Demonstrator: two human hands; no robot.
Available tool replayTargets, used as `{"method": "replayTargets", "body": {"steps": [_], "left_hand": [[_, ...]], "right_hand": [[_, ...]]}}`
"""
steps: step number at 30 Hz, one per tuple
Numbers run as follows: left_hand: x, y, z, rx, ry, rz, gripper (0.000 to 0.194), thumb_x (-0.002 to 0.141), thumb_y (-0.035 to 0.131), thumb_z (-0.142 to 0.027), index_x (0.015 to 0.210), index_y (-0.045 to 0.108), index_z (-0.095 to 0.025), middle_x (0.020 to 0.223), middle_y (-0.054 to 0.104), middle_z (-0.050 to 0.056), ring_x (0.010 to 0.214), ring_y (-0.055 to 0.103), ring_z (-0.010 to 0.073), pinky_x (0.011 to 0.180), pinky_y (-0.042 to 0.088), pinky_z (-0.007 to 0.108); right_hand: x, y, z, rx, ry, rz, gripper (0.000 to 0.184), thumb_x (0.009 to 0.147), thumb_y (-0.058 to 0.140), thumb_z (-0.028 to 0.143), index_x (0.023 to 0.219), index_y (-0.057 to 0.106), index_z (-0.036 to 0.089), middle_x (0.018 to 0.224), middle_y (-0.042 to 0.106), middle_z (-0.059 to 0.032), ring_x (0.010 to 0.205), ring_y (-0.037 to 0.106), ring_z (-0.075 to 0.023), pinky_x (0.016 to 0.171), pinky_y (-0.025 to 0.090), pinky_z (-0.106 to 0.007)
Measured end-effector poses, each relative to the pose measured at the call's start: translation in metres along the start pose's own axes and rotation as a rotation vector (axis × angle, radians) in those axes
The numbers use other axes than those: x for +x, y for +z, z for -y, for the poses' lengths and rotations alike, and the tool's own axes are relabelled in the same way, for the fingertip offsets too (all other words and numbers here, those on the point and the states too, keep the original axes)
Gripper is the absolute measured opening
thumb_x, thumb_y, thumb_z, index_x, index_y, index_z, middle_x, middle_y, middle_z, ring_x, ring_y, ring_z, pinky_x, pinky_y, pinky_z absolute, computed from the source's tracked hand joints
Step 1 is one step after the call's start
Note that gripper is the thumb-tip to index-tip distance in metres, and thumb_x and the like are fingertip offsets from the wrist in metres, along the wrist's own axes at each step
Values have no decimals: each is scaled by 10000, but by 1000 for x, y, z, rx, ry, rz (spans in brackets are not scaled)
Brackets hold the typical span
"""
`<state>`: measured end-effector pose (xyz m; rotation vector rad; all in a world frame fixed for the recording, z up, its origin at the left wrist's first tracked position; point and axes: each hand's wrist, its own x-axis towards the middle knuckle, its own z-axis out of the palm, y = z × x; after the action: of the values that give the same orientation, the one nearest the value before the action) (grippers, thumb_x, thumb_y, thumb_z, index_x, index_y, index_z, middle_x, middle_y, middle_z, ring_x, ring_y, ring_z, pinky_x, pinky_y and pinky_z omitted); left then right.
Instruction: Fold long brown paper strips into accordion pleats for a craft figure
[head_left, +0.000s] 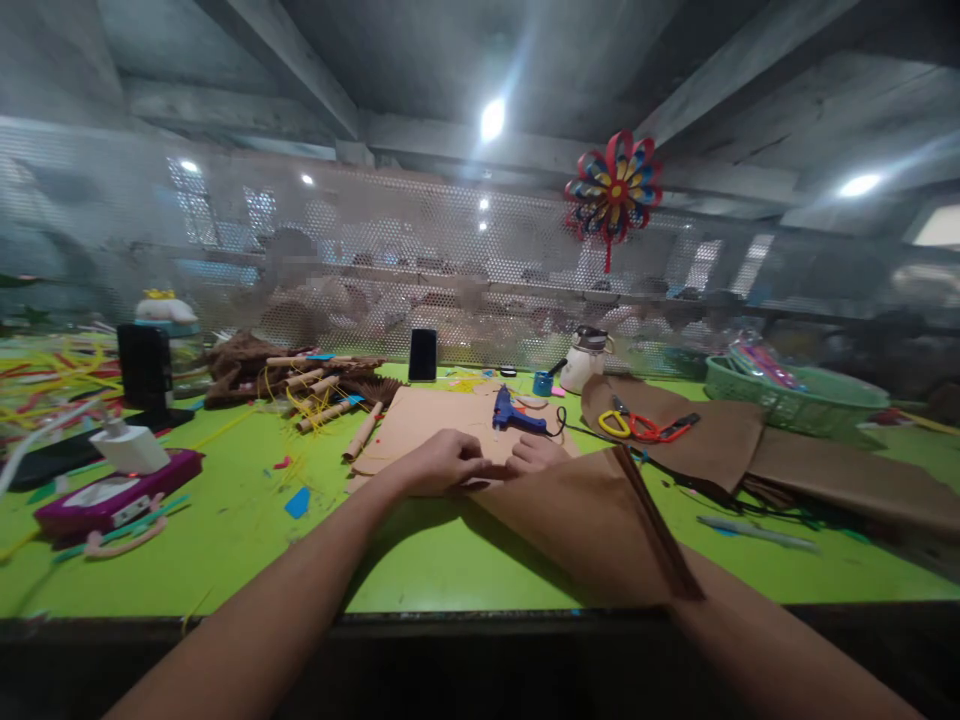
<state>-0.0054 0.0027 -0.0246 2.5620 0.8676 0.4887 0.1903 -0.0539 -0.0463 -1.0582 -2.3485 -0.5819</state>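
A broad folded sheet of brown paper (577, 520) slants across my right forearm, its dark layered edge facing right. At the sheet's narrow far end, my left hand (448, 460) is closed with fingers bent in a pinch. Close beside it, my right hand (535, 455) has curled fingers at the same end, partly hidden behind the sheet. Both hands are over the near edge of a tan cardboard sheet (420, 425). Just beyond them, a blue glue gun (517, 412) rests on the cardboard, its nozzle away from me.
Scissors with yellow (615, 425) and red-orange handles (646, 428) lie on more brown paper (697, 440) at right. Rolled paper tubes (322, 390) and a purple power strip (124, 495) are left. A phone (423, 355), white jug (585, 362) and green basket (795, 395) stand farther back.
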Motion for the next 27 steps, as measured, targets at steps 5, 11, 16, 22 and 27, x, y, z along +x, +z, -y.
{"method": "replayTargets", "body": {"steps": [5, 11, 16, 22, 27], "left_hand": [[1, -15, -4, -106, -90, 40, 469, 772, 421, -506, 506, 503, -128, 465, 358, -34, 472, 255, 79, 456, 192, 224], [-5, -18, -8, -289, -1, 195, 444, 798, 401, -510, 663, 598, -136, 626, 516, 2, 559, 361, 102, 525, 279, 219], [-7, -14, -11, -399, -5, 243, 449, 796, 402, -539, 720, 598, -143, 639, 524, 6, 551, 372, 102, 529, 290, 223], [-8, -12, -13, -349, -33, 214, 480, 787, 388, -574, 658, 549, -142, 517, 446, -17, 474, 338, 90, 471, 255, 226], [-10, -14, -20, -257, 25, 143, 457, 810, 373, -532, 702, 570, -134, 556, 464, -13, 487, 340, 85, 471, 262, 214]], "right_hand": [[-2, -8, 10, -16, -8, 3, 150, 865, 452, 240, 900, 586, 182, 920, 575, -62, 819, 526, -151, 747, 440, -306], [-2, -18, 19, -111, -4, -29, 167, 845, 432, 183, 798, 590, 152, 784, 538, -81, 781, 431, -197, 734, 352, -347], [0, -21, 24, -199, 9, -59, 204, 858, 396, 153, 776, 582, 139, 812, 533, -89, 795, 398, -199, 735, 321, -347], [3, -18, 16, 152, 120, -146, 150, 814, 455, 171, 851, 600, 153, 901, 552, -92, 896, 431, -208, 799, 332, -365], [6, -27, -5, 731, 504, -39, 285, 792, 484, 374, 899, 616, 146, 815, 589, -50, 735, 512, -158, 640, 392, -272]]}}
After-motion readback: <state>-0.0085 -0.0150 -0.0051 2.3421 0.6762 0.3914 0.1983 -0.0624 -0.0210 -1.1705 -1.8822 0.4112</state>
